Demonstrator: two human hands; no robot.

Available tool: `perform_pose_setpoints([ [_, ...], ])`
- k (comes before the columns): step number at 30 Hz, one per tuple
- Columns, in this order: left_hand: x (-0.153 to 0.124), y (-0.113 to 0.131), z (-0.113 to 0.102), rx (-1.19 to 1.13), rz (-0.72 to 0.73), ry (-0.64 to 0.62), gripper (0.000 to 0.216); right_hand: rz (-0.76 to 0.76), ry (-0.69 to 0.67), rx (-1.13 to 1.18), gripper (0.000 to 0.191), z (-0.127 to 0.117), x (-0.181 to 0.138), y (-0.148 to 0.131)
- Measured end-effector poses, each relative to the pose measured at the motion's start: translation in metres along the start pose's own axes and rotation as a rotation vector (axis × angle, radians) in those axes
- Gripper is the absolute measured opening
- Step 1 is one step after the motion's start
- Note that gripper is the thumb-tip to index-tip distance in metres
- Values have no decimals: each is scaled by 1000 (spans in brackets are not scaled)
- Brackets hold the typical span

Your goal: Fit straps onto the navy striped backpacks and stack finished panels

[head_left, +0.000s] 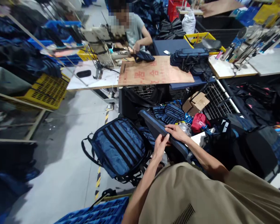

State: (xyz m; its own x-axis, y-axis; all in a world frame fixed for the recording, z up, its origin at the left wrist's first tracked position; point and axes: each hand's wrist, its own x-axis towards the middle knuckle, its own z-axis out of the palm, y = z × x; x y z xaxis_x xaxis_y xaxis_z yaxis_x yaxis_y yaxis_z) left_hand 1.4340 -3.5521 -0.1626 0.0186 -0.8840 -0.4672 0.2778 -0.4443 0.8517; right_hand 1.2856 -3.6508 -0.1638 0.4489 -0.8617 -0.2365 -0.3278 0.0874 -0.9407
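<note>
Blue striped backpack (120,146): left of the hands. Dark flat panel (151,122): at the hands, slanted, edge gripped by left hand (160,148) and right hand (177,133). Cardboard box (196,103): beyond right hand. Red bundle (199,123): nearer it.

Bluish panel (152,120), blue black-striped backpack (120,147)

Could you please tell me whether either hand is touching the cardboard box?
No, the left hand and right hand both hold the dark panel, while the cardboard box lies beyond.
</note>
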Motion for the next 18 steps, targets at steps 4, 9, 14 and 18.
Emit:
perform_pose_setpoints([
  [4, -16, 13, -2, 96, 18, -24, 64, -27, 19, 10, 44, 11, -13, -13],
  [9, -28, 21, -12, 143, 68, 7, 65, -20, 86, -23, 52, 22, -31, -21],
  [14, -4, 70, -54, 80, 235, 269, 65, -130, 10, -130, 53, 27, -58, -30],
  [18, 4, 112, -64, 13, 340, 395, 63, -123, -29, -191, 55, 32, -68, -33],
])
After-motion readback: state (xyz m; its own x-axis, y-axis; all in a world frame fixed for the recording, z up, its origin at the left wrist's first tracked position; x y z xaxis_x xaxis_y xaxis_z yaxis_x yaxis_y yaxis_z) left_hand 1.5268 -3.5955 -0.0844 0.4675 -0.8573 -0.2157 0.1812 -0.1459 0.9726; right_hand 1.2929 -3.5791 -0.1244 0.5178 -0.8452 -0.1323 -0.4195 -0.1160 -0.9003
